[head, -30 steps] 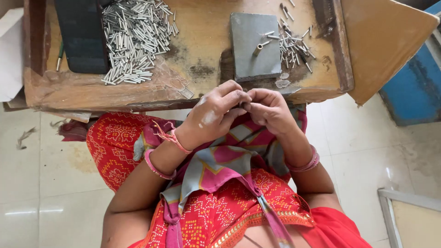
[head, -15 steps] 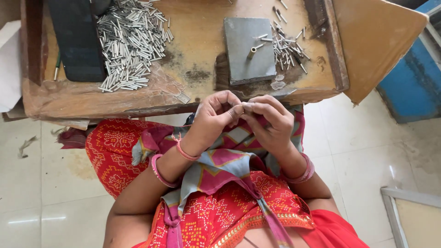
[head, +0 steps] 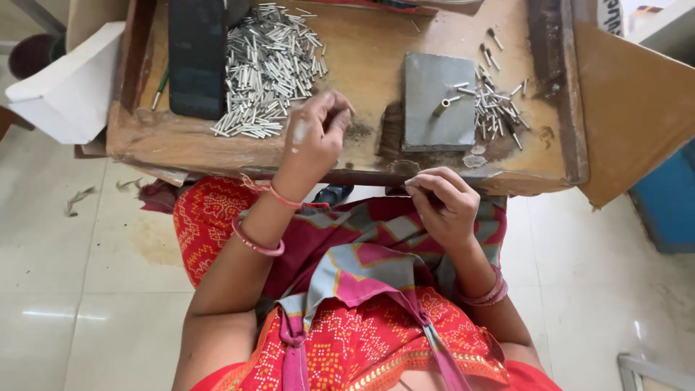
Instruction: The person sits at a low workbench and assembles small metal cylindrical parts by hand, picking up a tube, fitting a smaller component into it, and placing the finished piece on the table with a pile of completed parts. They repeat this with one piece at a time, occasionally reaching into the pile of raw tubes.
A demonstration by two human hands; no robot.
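My left hand (head: pixel 311 137) hovers over the wooden tray (head: pixel 362 43), fingers curled, just right of a heap of short silver metal tubes (head: pixel 268 69). Whether it holds one is hidden. My right hand (head: pixel 443 206) stays at the tray's near edge above my lap, fingertips pinched on a small metal piece. A grey metal block (head: pixel 434 119) lies on the tray beyond the right hand, with a small brass-coloured tube (head: pixel 441 107) on top. Loose metal pins (head: pixel 496 108) are scattered to its right.
A black flat object (head: pixel 195 58) lies at the tray's left side. A white box (head: pixel 72 87) stands left of the tray and a brown cardboard flap (head: pixel 630 108) to its right. A dark tool (head: pixel 329 194) sits under the tray edge. The floor is pale tile.
Both hands were together above my lap, working a small piece. My left hand has since left it and moved up onto the tray beside the tube heap; the right hand stayed low.
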